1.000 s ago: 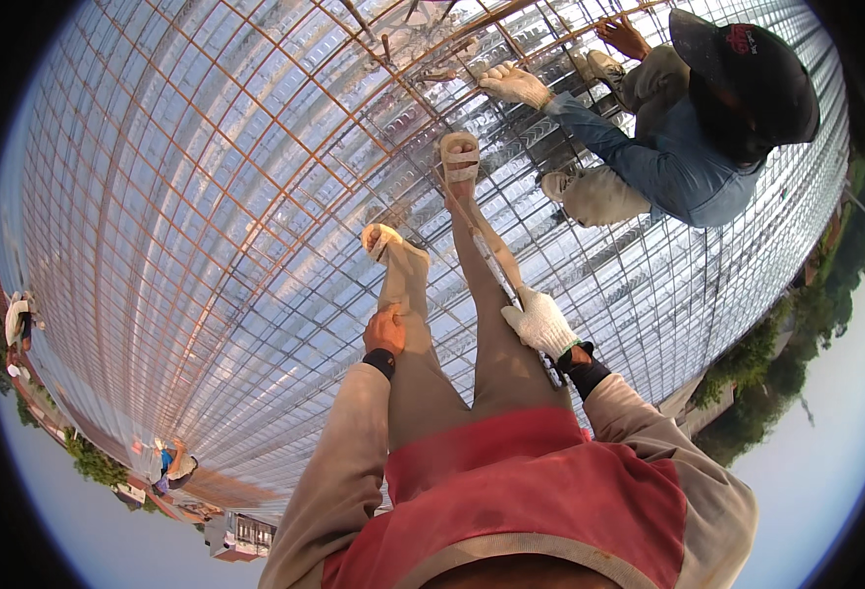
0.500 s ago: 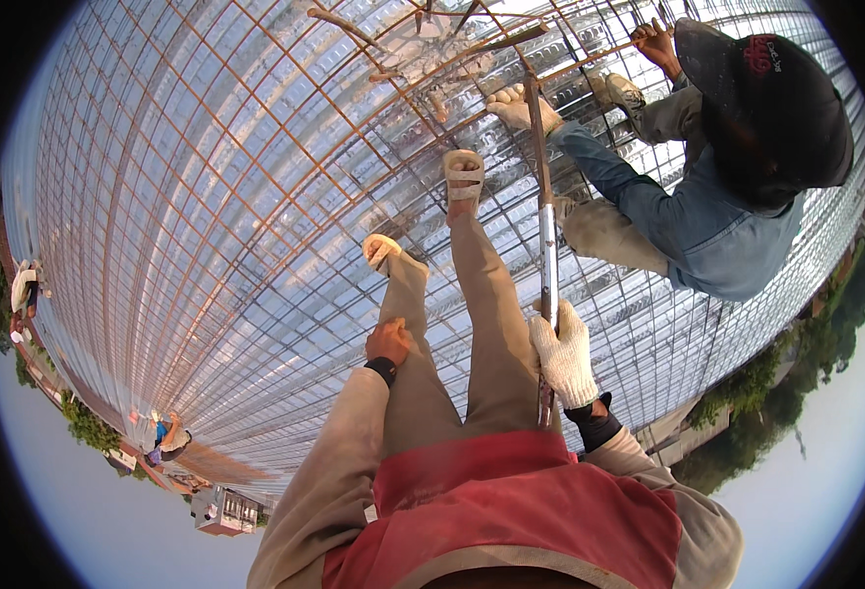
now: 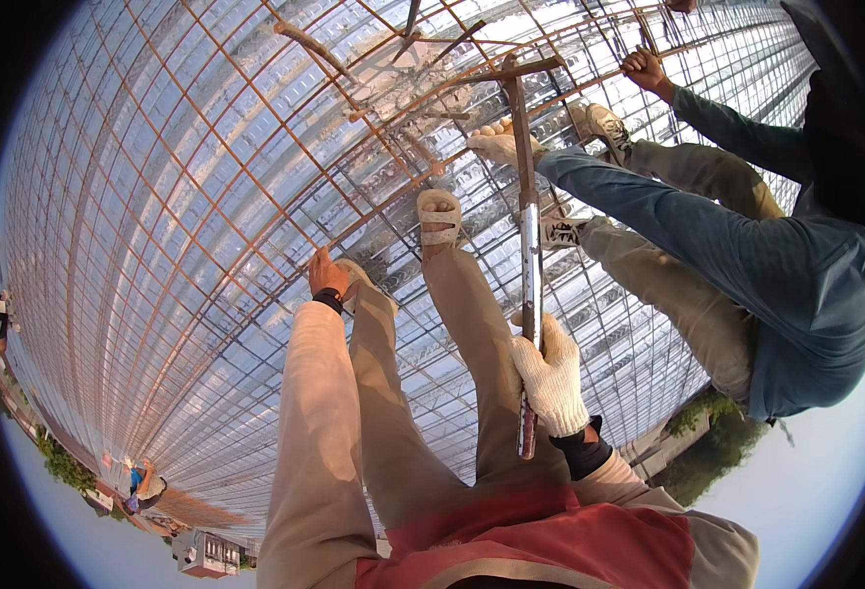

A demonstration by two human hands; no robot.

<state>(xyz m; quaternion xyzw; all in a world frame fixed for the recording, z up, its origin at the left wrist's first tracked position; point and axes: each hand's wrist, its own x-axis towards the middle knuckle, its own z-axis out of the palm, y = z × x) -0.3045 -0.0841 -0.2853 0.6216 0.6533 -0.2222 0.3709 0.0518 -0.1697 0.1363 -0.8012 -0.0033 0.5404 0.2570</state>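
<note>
My right hand (image 3: 548, 376), in a white knitted glove, is closed round the silvery lower part of a long metal bar (image 3: 531, 250). The bar stretches away from me and ends in a rusty crosspiece near the mesh. My bare left hand (image 3: 325, 274) reaches down beside my left sandal (image 3: 366, 285), fingers curled at a rusty rebar rod (image 3: 374, 211) of the mesh; its fingertips are partly hidden. A co-worker's gloved or pale-looking hand (image 3: 506, 145) rests close to the bar's far end, and their other hand (image 3: 646, 71) is at the mesh further right.
Rebar mesh (image 3: 207, 196) covers shiny corrugated metal decking beneath my feet. The crouching co-worker (image 3: 806, 294) fills the right side. A rusty bent piece (image 3: 315, 49) and loose rods lie ahead. Another person (image 3: 145, 486) is far off at lower left.
My left hand has left my knee and reached forward and down to the mesh. The bar has shifted slightly left in my right hand. The co-worker has moved right and nearer.
</note>
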